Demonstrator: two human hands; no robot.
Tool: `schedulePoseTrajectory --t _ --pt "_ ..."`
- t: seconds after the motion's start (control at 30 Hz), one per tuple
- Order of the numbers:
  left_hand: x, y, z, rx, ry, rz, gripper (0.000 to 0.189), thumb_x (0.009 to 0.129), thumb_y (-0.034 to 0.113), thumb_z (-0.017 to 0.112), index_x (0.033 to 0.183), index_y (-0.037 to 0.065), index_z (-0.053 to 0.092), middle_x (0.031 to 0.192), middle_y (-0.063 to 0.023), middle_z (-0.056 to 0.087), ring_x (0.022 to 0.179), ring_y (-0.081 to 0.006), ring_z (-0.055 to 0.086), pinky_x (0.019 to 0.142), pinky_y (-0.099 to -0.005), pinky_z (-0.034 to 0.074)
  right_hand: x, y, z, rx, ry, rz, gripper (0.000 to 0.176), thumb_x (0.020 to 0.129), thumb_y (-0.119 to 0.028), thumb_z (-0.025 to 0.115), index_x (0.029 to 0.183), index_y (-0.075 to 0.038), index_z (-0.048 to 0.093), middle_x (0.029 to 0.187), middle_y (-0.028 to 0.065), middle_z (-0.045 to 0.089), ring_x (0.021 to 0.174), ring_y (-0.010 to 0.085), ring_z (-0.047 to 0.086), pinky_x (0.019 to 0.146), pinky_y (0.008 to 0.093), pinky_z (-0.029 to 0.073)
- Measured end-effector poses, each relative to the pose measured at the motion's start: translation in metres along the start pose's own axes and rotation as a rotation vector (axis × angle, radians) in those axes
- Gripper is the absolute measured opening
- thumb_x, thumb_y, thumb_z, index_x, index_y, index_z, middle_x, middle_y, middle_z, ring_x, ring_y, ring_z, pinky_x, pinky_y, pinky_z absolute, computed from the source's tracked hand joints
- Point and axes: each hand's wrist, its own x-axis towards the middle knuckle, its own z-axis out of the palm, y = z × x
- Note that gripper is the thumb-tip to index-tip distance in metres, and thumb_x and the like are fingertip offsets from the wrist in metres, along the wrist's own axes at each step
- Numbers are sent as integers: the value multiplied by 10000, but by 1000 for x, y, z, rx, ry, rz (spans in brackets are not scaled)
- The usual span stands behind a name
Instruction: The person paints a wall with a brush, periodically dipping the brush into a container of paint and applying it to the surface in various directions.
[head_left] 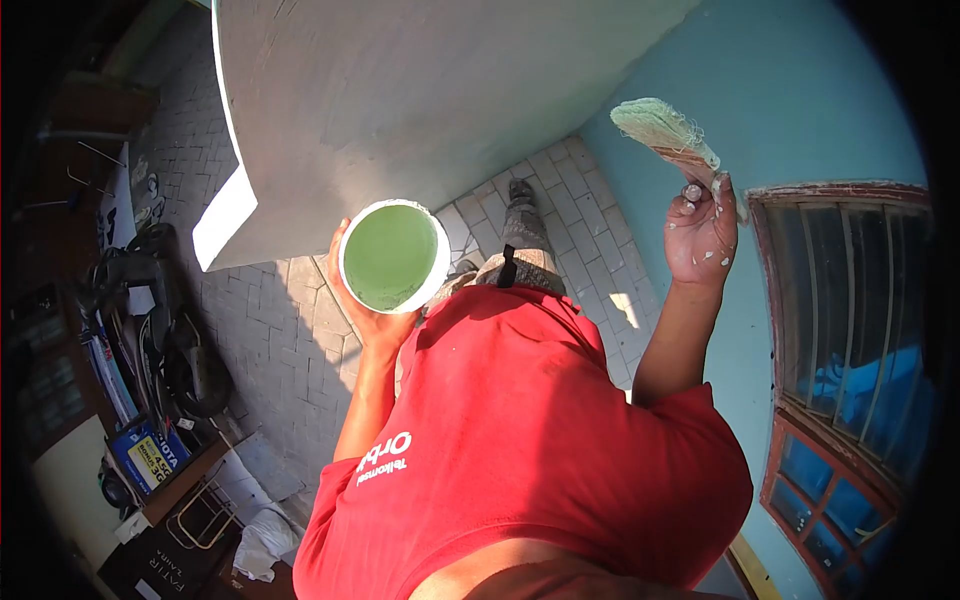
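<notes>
Holding a tub of green paint in my left hand, I cup it from below, fingers wrapped round its white rim; it sits out in front of my chest, above the paved ground; my right hand is clenched round a brush, raised beside the turquoise wall, its bristles pale green and pointing up and left; white flecks of paint dot that hand; a barred window with a red frame is just right of it; a grey slab overhangs above the tub; my red shirt shows below both arms.
</notes>
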Motion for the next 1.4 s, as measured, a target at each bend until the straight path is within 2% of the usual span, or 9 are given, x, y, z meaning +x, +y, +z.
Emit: schedulePoseTrajectory --t 0.1,0.17,0.33,0.5,0.73,0.9,1.1,1.2,1.4 --pt "-1 -3 2 103 -9 -30 1136 619 207 978 1517 21 308 1559 -201 380 1427 -334 426 1181 -439 358 2 7 37 -109 62 34 201 972 -326 740 1002 -149 651 941 -1 668 779 90 592 671 232 462" --pt "1 -11 10 -25 -78 -40 1163 601 231 994 1511 20 301 1436 -158 480 1348 -287 496 1140 -431 402 -3 18 44 -68 88 26 227 973 -353 735 1008 -146 648 944 5 668 785 91 595 666 233 460" --pt "1 -8 24 35 -251 -35 1134 560 236 988 1495 37 378 1490 -168 466 1366 -324 477 1145 -430 396 -25 57 55 -49 233 165 331 1007 -431 671 1073 -109 633 948 53 666 806 116 615 675 248 475" --pt "-8 -4 37 -62 -215 -46 1113 518 279 994 1459 71 435 1470 -171 527 1331 -374 503 1123 -492 361 -32 80 42 44 80 424 427 1057 -454 563 1192 -56 639 981 73 685 816 145 632 699 276 531" --pt "-17 -9 15 54 -135 -72 1109 557 213 998 1472 49 392 1455 -177 494 1321 -325 520 1110 -437 425 -18 78 78 16 -104 418 330 1042 -345 609 1217 -66 635 983 72 714 776 127 656 683 267 552" --pt "-7 -24 10 -82 -42 -139 1094 559 115 968 1465 43 358 1333 -129 567 1215 -274 598 1055 -413 475 -19 83 99 -38 -356 373 242 886 -31 743 1107 -84 659 974 65 706 893 151 696 749 267 560" --pt "12 0 7 -124 -78 -203 1089 531 116 954 1447 27 372 1317 -141 557 1205 -283 588 1052 -420 464 -34 86 112 -28 -407 343 143 925 -177 747 979 -122 626 914 66 699 786 126 655 671 256 511" --pt "21 13 11 -150 -119 -179 1069 514 136 952 1426 23 405 1318 -146 546 1197 -300 584 1049 -433 460 -42 81 111 -87 -259 356 240 959 -355 729 920 -144 621 785 42 672 654 117 619 568 260 464" --pt "22 7 31 -145 -179 -65 1044 549 110 951 1428 32 394 1308 -140 549 1197 -273 585 1038 -412 474 -52 61 89 -160 -128 301 371 951 -520 712 940 -167 597 766 39 667 611 132 634 550 272 463"
